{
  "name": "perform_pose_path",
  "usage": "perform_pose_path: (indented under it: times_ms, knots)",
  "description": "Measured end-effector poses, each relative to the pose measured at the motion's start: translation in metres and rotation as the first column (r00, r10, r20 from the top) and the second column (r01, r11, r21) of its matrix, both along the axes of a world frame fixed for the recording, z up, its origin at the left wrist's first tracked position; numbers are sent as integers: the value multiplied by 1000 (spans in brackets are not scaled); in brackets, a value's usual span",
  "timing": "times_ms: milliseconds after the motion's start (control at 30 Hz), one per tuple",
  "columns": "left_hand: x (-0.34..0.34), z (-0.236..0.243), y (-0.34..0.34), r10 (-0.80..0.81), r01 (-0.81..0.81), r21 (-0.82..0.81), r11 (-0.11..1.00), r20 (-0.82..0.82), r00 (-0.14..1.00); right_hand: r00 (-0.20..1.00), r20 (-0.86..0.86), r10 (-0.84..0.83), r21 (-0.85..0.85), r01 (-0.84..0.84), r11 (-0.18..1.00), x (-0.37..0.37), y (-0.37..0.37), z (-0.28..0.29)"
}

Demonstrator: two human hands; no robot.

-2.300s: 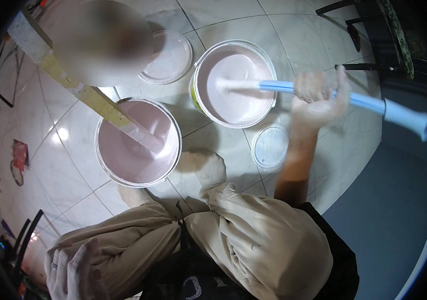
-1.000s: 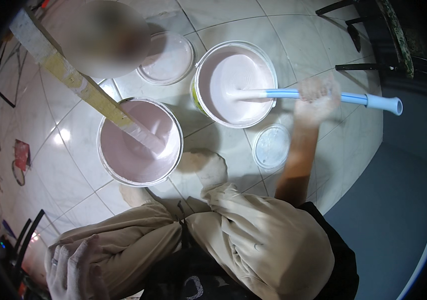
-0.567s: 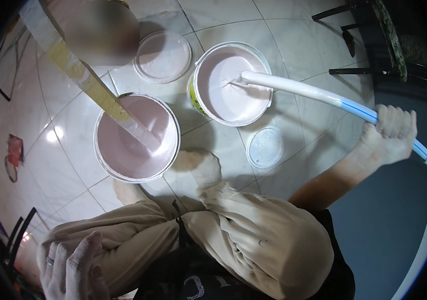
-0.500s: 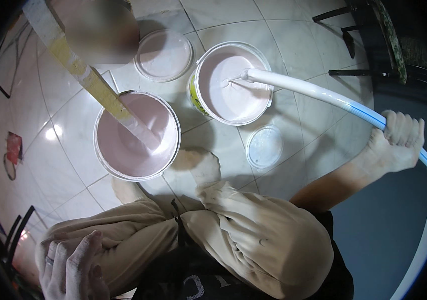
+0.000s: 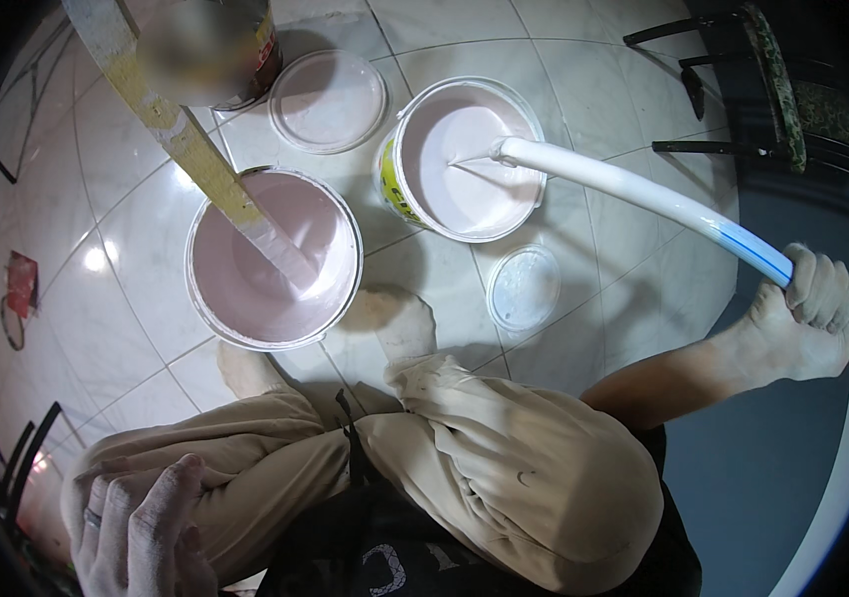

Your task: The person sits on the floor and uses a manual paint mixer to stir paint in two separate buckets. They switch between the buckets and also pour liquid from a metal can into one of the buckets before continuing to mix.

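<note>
My right hand (image 5: 810, 308) is wrapped round a long white pipe (image 5: 633, 189) with a blue stripe. The pipe's far end hangs over a bucket (image 5: 392, 184) of pale pink paint (image 5: 459, 189), and a thin pale strand joins that end to the paint. My left hand (image 5: 136, 517), wearing a ring, lies on my left knee with bent, slightly parted fingers and nothing in them. In front of my feet stands a second bucket (image 5: 358, 264), coated pink inside. A flat wooden stick (image 5: 186, 149), yellowish and paint-smeared, leans in it.
A large pinkish lid (image 5: 328, 102) lies behind the buckets, beside a dark, partly blurred container (image 5: 263, 65). A smaller whitish lid (image 5: 524, 289) sits near the right bucket. Chair legs (image 5: 703, 146) reach in at upper right. A red item (image 5: 21, 286) lies on the tiles at left.
My right hand has shifted right and slightly down with the pipe, whose end has moved a little right over the bucket. The left hand stays on the knee. The whole view has shifted slightly.
</note>
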State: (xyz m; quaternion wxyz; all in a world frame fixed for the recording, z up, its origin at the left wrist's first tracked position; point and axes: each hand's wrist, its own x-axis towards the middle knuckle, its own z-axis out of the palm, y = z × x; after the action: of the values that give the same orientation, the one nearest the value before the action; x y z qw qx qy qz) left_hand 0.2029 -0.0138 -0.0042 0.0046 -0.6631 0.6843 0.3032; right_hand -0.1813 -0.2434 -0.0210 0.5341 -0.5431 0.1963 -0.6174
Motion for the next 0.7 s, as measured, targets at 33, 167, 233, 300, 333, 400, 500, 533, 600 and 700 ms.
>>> perform_pose_path:
  times_ms: [33,167,233,300,333,400,500,533,600,700]
  knots:
    - [1,2,-1,17,-18,49,999,22,1000,1000,0,-29,9,29,1000,5,0,-5]
    - [-2,0,2,46,-47,57,997,18,999,887,-129,-443,193,461,866,58,-1,-53]
    - [3,1,-1,31,-31,30,999,-2,1000,903,-175,-393,360,431,828,69,-6,-85]
    - [-2,-4,2,62,-62,37,997,9,998,859,-322,-397,426,507,749,102,-7,-129]
    - [-2,-4,2,63,-63,35,997,5,998,965,-189,-185,403,247,881,96,-13,-149]
    - [1,-4,1,66,-66,33,997,0,998,996,-67,60,277,-39,960,93,-26,-173]
    - [0,-6,0,77,-77,35,996,2,997,993,-114,27,147,-10,989,101,-37,-193]
    - [-1,-7,0,77,-77,35,996,0,997,987,-161,-15,141,38,989,101,-40,-199]
    - [1,-7,-1,80,-80,32,996,-2,997,965,-256,-63,144,102,984,105,-38,-198]
    - [1,-7,-1,83,-83,32,996,-4,997,925,-372,-74,207,161,965,107,-26,-188]
